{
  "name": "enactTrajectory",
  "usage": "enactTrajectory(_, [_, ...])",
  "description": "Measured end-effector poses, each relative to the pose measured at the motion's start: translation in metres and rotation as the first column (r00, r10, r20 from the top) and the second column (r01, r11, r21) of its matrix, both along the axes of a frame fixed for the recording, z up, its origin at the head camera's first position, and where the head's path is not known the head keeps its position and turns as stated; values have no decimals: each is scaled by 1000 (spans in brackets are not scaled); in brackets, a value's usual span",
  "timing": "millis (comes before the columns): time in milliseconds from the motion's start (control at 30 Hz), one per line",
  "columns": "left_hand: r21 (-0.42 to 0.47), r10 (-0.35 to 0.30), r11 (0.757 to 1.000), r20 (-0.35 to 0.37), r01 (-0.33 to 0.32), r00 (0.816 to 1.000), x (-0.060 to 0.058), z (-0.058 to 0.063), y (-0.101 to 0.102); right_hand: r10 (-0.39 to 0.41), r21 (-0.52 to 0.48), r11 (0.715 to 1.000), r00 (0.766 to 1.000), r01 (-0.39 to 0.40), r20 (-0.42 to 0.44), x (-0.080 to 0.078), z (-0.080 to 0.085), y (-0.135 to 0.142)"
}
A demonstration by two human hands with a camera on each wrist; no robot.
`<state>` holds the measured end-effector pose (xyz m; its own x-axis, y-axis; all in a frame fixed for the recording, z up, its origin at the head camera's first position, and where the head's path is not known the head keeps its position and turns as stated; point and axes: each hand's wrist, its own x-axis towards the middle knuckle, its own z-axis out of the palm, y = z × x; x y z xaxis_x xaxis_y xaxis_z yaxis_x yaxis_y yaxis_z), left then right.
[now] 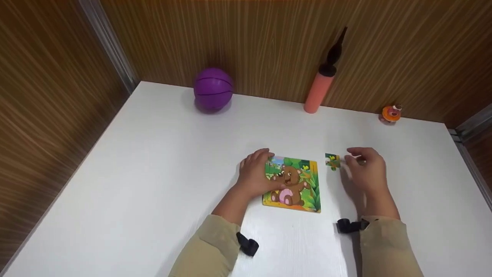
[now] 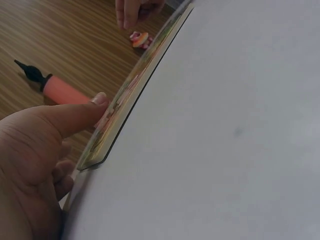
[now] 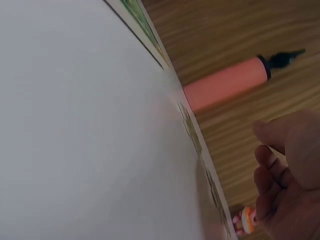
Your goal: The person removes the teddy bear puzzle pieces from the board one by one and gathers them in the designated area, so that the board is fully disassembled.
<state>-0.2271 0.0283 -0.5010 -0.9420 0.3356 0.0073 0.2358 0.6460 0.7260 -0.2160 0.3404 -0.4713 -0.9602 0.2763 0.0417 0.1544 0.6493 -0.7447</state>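
A square jigsaw puzzle (image 1: 313, 181) with a brown bear picture lies flat on the white table. My left hand (image 1: 255, 173) holds it by its left side, thumb over the picture and fingers at the far left edge. In the left wrist view the thumb (image 2: 82, 115) presses on the puzzle's face (image 2: 135, 90). To the right of the puzzle lies a loose jigsaw piece (image 1: 333, 161). My right hand (image 1: 367, 169) hovers just right of that piece, fingers loosely bent and thumb apart from the index finger. Seen from the right wrist, another piece (image 3: 215, 192) lies past the first.
A purple ball (image 1: 213, 89) sits at the back left. Against the wooden back panel (image 1: 269, 46) stands a coral hand pump (image 1: 319, 90) with a black nozzle. A small orange-and-pink toy figure (image 1: 391, 114) stands at the back right. Black straps show at both cuffs.
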Motion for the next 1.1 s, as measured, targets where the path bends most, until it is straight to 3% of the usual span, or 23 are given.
enactTrajectory(233, [-35,7,999,-8,-7,1000,0,1,1,170,44,985,985,-169,-30,-1,4,-37])
enactTrajectory(567, [-50,17,999,-17,-18,1000,0,0,2,353,75,933,936,-352,13,2,4,-76])
enactTrajectory(833, [-77,24,997,-15,-25,1000,1,1,2,425,38,902,900,-430,95,4,-1,-93])
enactTrajectory(1100, [-81,23,996,-20,-25,1000,0,0,3,470,31,879,877,-475,97,7,-5,-106])
